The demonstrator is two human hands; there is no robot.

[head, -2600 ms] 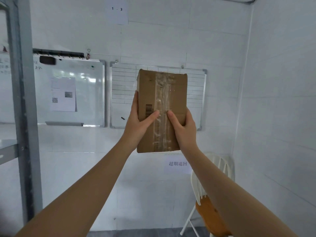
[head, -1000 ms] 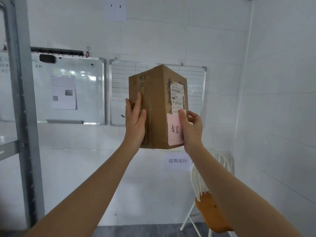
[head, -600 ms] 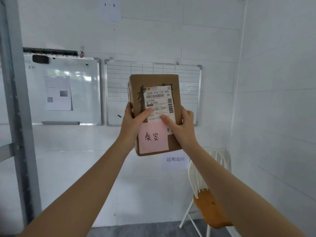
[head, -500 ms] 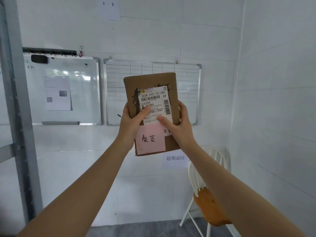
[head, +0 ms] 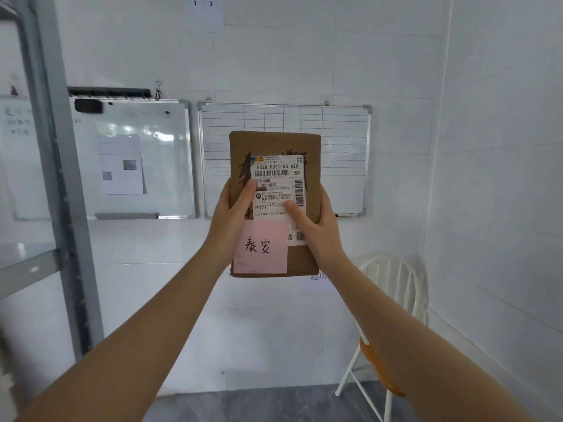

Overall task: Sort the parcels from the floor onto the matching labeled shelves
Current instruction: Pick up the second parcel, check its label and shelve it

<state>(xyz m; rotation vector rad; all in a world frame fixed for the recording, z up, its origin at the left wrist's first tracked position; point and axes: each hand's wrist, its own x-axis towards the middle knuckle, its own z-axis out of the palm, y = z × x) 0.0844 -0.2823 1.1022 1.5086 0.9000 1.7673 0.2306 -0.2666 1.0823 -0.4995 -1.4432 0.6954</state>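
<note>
I hold a brown cardboard parcel upright at arm's length in front of the white wall. Its face toward me carries a white shipping label and, below it, a pink sticky note with two handwritten characters. My left hand grips the parcel's left edge, thumb lying over the label. My right hand grips the right edge, thumb also on the label. A grey metal shelf upright stands at the far left, with a shelf board jutting in from the edge.
Two whiteboards hang on the wall: a plain whiteboard at left, a gridded whiteboard behind the parcel. A paper sign marked 1 3 is up high. A white folding chair with an orange seat stands in the right corner. Grey floor below.
The parcel was turned in my hands from its taped side to the labelled face. Since half a second ago it has straightened from a slight tilt to upright.
</note>
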